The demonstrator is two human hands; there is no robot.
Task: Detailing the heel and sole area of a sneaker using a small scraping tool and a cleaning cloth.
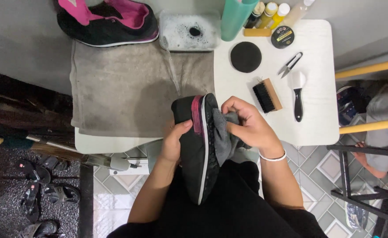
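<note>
I hold a black shoe (198, 150) on its side in the middle of the frame, low down over my lap; my left hand (174, 143) is wrapped tight around its top, and my right hand (249, 125) is closed on a grey cloth (225, 136) that I press against the sole; I think I am at the wiping step, rubbing the sole and its white edge clean; the next rub needs a firm grip from my left hand so the shoe does not twist, and the cloth has to slide along the edge toward the toe; a little higher, at left of middle, a damp grey towel (123, 88) lies over the white table (317, 128); to the right of my hands sit a wooden brush (266, 95) and a black-handled brush (298, 94); above them are small snips (290, 65) and a round black pad (246, 57); along the top of the frame stand a tray of soapy water (189, 31), a teal bottle (237, 15) and a small round tin (282, 37); in the upper left rests the other shoe (108, 22), black with pink inside.
</note>
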